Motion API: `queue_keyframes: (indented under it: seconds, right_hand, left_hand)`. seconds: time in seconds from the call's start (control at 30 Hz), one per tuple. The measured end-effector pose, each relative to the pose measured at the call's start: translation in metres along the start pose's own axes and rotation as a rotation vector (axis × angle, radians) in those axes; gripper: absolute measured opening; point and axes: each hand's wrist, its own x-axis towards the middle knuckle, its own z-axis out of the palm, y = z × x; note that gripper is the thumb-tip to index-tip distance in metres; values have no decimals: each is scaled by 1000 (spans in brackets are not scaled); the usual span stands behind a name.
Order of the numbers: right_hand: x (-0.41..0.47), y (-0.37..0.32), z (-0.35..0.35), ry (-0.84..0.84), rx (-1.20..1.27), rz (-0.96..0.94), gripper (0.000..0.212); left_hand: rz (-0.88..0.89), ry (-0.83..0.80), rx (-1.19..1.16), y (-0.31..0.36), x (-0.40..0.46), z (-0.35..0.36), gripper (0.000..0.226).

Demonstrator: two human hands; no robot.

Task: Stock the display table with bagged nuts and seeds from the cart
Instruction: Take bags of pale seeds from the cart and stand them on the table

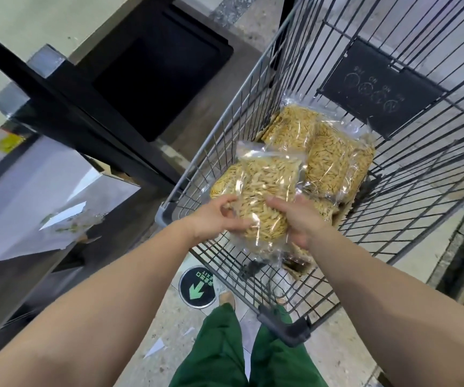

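- Both hands gripping one seed bag (264, 191) over cart (392, 191); left hand (219, 216), right hand (299, 219) at its near end.
- Long axis running away from the person.
- Table (38, 185) lying left.

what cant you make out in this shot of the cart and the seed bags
Head view:
- How many bags lie in the grey wire cart: the lifted clear bag of pale seeds, held by left hand and right hand, covers some.
- Dark placard symbols: too small.
- Display table top: cut off by the left edge.
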Motion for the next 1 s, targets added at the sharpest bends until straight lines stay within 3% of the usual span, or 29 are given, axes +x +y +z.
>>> queue_keyframes:
  seconds: [0.07, 0.1, 0.17, 0.27, 0.4, 0.53, 0.67, 0.77, 0.8, 0.9, 1.0]
  right_hand:
    - [4, -7, -12, 34, 17, -79, 131]
    - [4, -10, -18, 59, 34, -118, 125]
    - [7, -11, -31, 128, 43, -161, 107]
    - [13, -6, -46, 174, -2, -173, 99]
    - [18, 5, -52, 190, 11, -156, 103]
    - [21, 5, -55, 186, 5, -130, 102]
    - [22, 0, -60, 172, -5, -122, 102]
    - [23, -1, -64, 144, -17, -123, 102]
    - [22, -2, -66, 140, -23, -126, 104]
    - [14, -7, -69, 96, -8, -121, 114]
    - [4, -18, -78, 20, -31, -117, 150]
  left_hand:
    - [26, 275, 66, 6, 13, -7, 71]
    - [29, 402, 149, 7, 20, -11, 71]
    - [15, 487, 282, 7, 33, -12, 76]
    - [-54, 446, 289, 7, 46, -5, 82]
    - [-191, 358, 228, 4, 56, 2, 109]
    - [-223, 284, 51, 5, 62, 4, 103]
    - [-257, 205, -41, 3, 68, 0, 125]
    - [-283, 185, -147, 7, 66, 0, 90]
    - [-295, 163, -199, 7, 64, -1, 89]
    - [-257, 95, -233, 6, 45, -2, 106]
    - [-177, 102, -330, 4, 20, 3, 107]
